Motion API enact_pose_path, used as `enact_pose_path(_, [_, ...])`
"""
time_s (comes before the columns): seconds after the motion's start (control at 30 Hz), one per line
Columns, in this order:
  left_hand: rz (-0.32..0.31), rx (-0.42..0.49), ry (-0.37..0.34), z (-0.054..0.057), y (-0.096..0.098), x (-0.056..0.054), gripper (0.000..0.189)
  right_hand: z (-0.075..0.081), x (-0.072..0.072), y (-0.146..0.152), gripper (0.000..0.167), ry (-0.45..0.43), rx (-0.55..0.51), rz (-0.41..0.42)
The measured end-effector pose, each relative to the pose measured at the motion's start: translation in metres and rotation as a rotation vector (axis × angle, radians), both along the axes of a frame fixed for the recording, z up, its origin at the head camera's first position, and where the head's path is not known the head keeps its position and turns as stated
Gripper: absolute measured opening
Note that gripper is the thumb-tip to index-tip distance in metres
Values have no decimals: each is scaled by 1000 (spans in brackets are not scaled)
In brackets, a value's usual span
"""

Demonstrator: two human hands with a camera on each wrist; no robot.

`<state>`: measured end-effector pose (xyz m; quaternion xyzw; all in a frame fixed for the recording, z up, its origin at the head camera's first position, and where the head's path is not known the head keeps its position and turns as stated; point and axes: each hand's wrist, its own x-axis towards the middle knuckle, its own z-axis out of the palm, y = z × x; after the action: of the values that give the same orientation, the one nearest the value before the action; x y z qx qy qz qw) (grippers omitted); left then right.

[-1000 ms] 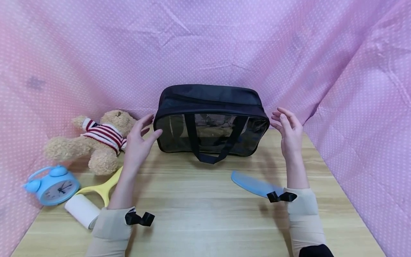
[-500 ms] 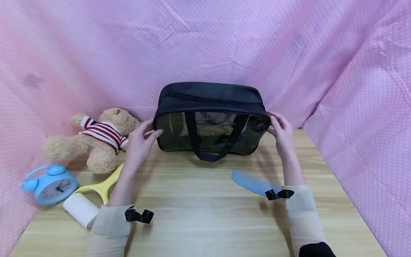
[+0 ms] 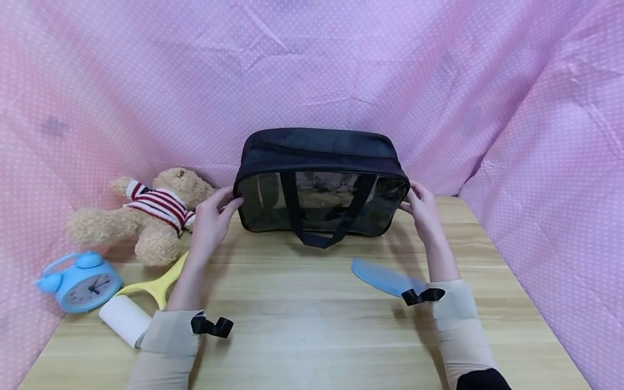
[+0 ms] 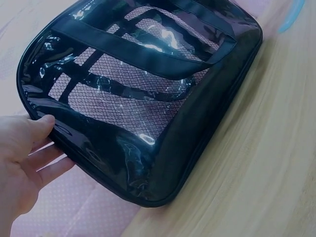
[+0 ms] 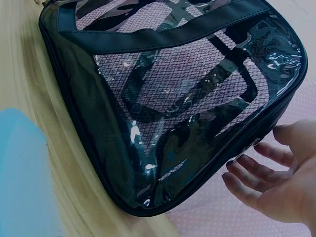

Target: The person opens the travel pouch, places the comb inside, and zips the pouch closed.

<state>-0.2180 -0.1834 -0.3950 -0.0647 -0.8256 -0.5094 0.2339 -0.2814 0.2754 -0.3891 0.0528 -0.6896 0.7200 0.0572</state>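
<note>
A black toiletry bag (image 3: 336, 197) with a see-through front, a zip top and a strap handle stands upright at the back of the table. My left hand (image 3: 211, 216) is at its left end; in the left wrist view the thumb (image 4: 45, 124) lies on the front rim and the fingers (image 4: 55, 170) reach behind that edge. At the other end is my right hand (image 3: 425, 212). The right wrist view shows its fingers (image 5: 247, 175) loosely bent close along the side, with the thumb tip right at the bag. A blue comb (image 3: 382, 277) lies before the bag, near the right cuff.
On the left of the wooden table (image 3: 302, 325) lie a teddy bear (image 3: 158, 211) in a striped sweater, a blue alarm clock (image 3: 86, 283), and a lint roller (image 3: 125, 319) with a yellow handle. Pink dotted cloth (image 3: 312, 65) hangs behind and at both sides.
My right hand has moved left from beside the bag to its right end. The left hand has come slightly closer round the left edge. The bag stays in nearly the same spot.
</note>
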Motion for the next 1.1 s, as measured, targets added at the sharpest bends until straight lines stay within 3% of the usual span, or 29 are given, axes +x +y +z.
enact_pose_path(0.33, [28,-7,23,-1,0,2,26,-2,0,-3,12,-30,63,-2])
enact_pose_path(0.6, [29,-19,29,1,-1,1,26,-2,-1,-6,29,-6,70,-45])
enact_pose_path(0.87, [29,-14,25,-1,-1,-1,28,-4,-1,-4,37,-3,-45,-120])
enact_pose_path(1.1, [36,-19,39,-4,1,-2,27,-3,-1,1,34,-22,-100,-122])
